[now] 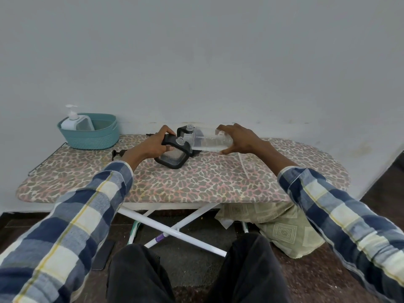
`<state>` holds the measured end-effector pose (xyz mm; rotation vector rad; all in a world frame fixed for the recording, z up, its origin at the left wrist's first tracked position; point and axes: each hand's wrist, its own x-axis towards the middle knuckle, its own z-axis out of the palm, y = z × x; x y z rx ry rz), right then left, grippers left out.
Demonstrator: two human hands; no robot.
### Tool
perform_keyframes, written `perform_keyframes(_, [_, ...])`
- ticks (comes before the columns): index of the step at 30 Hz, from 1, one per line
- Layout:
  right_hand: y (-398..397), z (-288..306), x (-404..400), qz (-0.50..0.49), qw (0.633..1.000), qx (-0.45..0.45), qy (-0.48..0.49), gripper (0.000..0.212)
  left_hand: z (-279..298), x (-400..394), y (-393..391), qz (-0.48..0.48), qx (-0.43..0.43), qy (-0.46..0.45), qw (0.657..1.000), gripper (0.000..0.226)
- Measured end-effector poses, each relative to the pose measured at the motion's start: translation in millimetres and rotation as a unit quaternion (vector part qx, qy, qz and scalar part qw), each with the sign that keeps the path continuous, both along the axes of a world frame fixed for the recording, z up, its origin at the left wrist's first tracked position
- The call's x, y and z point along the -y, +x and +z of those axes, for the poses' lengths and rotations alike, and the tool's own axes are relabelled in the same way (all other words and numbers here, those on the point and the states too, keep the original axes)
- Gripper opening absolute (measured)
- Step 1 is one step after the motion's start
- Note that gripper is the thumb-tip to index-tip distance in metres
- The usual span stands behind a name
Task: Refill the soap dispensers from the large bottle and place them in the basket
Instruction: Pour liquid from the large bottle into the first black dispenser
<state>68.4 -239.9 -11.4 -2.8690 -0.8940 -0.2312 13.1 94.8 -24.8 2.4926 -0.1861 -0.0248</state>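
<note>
1. Left hand (156, 142) grips a black-framed soap dispenser (175, 153), tilted, neck open.
2. Right hand (237, 138) holds the clear large bottle (211, 142) sideways at that neck.
3. Judged: pouring; next, steadiness.
4. Basket (91, 136) well left on the ironing board (196, 178).

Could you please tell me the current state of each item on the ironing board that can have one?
Large clear bottle: tipped sideways, gripped by the right hand.
Near black dispenser: tilted, pump off, held by the left hand.
Far black dispenser: upright, pump off.
Black pump: lying loose on the board.
White dispenser: pump on, in the teal basket.
</note>
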Motion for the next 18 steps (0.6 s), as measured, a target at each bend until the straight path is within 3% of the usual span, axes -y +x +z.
perform_keyframes(18, [8.9, 3.6, -0.5, -0.002, 1.000, 0.016, -0.010, 0.081, -0.7, -0.1, 0.9, -0.004, 0.004, -0.006, 1.000, 0.041])
